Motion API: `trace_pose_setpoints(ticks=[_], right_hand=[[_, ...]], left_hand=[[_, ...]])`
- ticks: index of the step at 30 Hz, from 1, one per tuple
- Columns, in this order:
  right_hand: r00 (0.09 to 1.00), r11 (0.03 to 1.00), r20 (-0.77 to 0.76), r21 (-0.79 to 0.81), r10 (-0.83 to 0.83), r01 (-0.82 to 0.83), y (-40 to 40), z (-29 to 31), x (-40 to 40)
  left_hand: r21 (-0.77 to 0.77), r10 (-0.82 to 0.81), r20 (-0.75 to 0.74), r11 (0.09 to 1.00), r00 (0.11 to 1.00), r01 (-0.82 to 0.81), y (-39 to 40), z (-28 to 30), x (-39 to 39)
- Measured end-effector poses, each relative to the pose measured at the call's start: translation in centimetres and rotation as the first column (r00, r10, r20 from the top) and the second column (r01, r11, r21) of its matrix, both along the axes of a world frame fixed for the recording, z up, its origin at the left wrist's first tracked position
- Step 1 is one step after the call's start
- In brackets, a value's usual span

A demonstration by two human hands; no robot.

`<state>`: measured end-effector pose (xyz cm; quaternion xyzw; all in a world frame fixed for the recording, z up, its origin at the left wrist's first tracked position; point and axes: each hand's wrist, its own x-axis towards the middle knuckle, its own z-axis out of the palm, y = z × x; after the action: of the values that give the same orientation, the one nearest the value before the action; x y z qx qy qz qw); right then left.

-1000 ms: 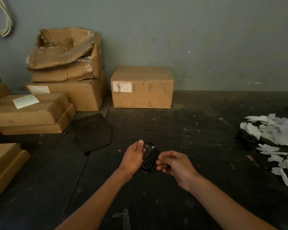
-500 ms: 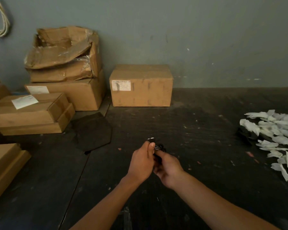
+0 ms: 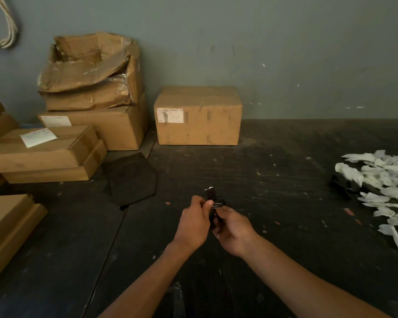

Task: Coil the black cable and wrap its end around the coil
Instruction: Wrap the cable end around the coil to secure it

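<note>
The black cable (image 3: 213, 203) is a small tight coil held between both hands above the dark table. A short black end with a pale tip sticks up above the fingers. My left hand (image 3: 194, 222) grips the coil from the left, thumb pressed on it. From the right, my right hand (image 3: 233, 228) closes around the coil's lower part. Most of the coil is hidden by the fingers.
Cardboard boxes (image 3: 198, 115) stand along the grey wall at the back and stack up at the left (image 3: 41, 152). A flat black sheet (image 3: 131, 180) lies left of the hands. White paper scraps (image 3: 381, 180) pile up at the right edge.
The hands have come together around the coil, which showed open and wide a second ago. A short end now sticks up above the fingers.
</note>
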<state>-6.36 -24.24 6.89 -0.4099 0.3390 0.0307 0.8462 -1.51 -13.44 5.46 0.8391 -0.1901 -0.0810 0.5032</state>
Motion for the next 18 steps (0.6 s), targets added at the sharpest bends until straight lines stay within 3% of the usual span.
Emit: trace_pose_setpoints(ticks=[9,15,18], right_hand=[[0.989,0.983,0.012,-0.115,0.149,-0.146,-1.1,0.9,0.3],[0.945,0.856,-0.058,-0.407,0.323,-0.318,-1.2,1.4,-0.1],[0.961,0.794,-0.035,-0.555,0.275,-0.247,-1.0,1.4,-0.3]], left_hand=[[-0.162,0.055,0.091,0.986,0.994,-0.04,0.1,-0.4,0.2],[-0.178,0.092,0.007,0.98,0.996,-0.089,0.2,-0.7,0.8],[-0.184,0.085,-0.039,0.979,0.996,-0.09,0.0,-0.7,0.9]])
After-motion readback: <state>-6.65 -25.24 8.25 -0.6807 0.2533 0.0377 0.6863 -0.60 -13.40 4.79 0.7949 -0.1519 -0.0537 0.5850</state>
